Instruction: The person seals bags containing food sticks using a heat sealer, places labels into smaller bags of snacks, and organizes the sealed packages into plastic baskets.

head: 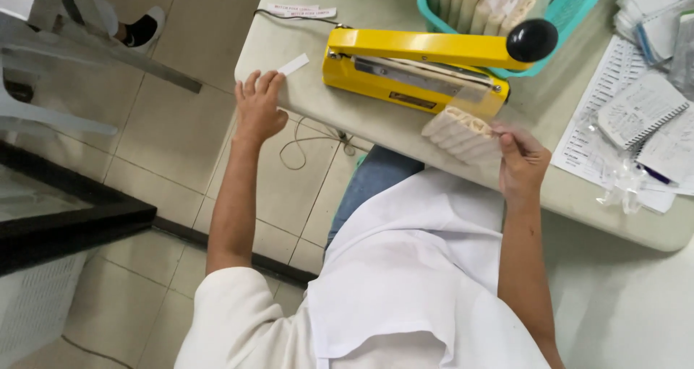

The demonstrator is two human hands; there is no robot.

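Fingers of the right hand pinched a clear packet of pale wafers at the yellow heat sealer.

The packet sat at the table edge, its open end touching the sealer's front right corner, under the raised arm with the black knob. The left hand lay flat on the table corner, fingers loosely spread, just beside a small white label strip, holding nothing. A teal basket of similar packets stood behind the sealer. To seal well, it seemed wise to lay the film flat and square across the bar, wafers well back, before pressing the arm down.
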